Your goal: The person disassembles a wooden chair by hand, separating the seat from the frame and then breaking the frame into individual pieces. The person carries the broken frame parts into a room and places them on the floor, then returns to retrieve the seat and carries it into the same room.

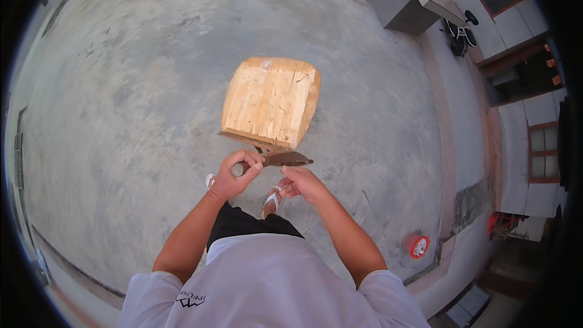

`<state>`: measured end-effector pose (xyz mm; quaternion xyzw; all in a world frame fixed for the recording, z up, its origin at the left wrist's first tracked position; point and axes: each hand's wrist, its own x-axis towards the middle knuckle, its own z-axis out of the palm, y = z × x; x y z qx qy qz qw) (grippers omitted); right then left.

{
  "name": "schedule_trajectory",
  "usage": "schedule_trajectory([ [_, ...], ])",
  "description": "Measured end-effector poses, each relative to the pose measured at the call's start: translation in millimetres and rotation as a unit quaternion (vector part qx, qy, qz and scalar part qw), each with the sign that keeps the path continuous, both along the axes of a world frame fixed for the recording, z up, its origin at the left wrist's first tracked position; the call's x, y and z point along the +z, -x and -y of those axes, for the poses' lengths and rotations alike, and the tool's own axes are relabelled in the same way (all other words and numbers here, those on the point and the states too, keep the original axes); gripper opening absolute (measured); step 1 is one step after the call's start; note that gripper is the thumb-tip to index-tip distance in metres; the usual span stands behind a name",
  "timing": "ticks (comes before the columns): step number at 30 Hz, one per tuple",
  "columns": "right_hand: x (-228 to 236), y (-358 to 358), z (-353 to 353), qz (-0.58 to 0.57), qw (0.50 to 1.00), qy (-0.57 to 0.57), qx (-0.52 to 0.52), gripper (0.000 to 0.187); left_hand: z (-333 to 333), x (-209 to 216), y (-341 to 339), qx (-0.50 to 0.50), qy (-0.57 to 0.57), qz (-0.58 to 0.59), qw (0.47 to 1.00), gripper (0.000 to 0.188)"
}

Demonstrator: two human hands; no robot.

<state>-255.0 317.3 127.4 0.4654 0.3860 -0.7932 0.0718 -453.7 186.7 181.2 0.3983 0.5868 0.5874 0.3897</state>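
My left hand (232,176) is closed around one end of a flat, dark-brown, blade-shaped piece (288,158). Its broad part points to the right, and I cannot tell its exact kind. Just below that broad part, my right hand (302,183) has loosely bent fingers set apart, one tip at or very near the lower edge. Beyond both hands is a pale wooden seat-like panel (270,100) with rounded far corners and visible board joints. A brown wooden strip runs along its near edge, and dark supports show partly beneath, mostly hidden by the brown piece.
Grey concrete floor (152,85) surrounds the panel. A red basket (416,246) with pale contents stands at the right, near the wall. A grey block-like counter (419,0) and a parked bicycle (460,35) are at the far right. My feet in white sandals (273,198) are below my hands.
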Motion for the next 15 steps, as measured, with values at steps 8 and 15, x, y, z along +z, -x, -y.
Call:
schedule_trajectory([
  [8,-65,-7,-112,0.237,0.866,-0.436,0.063,0.057,66,27,21,0.004,0.05,0.001,0.999,0.006],
  [15,-79,144,-275,0.253,0.72,-0.63,0.142,0.077,83,50,65,-0.005,0.144,0.036,0.989,0.031],
])
